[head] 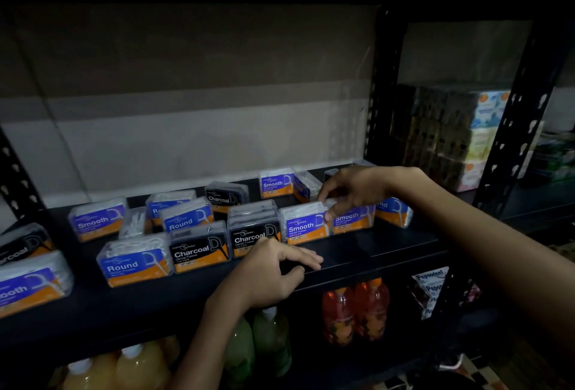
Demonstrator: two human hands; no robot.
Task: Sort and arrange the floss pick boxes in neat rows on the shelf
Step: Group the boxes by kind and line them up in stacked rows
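Several clear floss pick boxes with blue or black labels lie scattered on a dark shelf [389, 249]. My right hand [351, 190] reaches over from the right and grips the top of a blue Smooth box [353, 220], thumb on its front, fingers behind. Touching it on the left stands another Smooth box [303, 227]. My left hand [280, 271] hovers at the shelf's front edge with fingers loosely curled, holding nothing, just in front of a stacked black Charcoal box [253, 234]. A second Charcoal box [199, 249] and a Round box [135, 262] stand left of it.
More boxes sit further back, among them a Smooth box [277, 184] and a Charcoal box [225, 195]. Black perforated uprights [510, 128] frame the shelf. Drink bottles [354, 315] stand on the level below. Stacked packs [479, 137] fill the neighbouring shelf at right.
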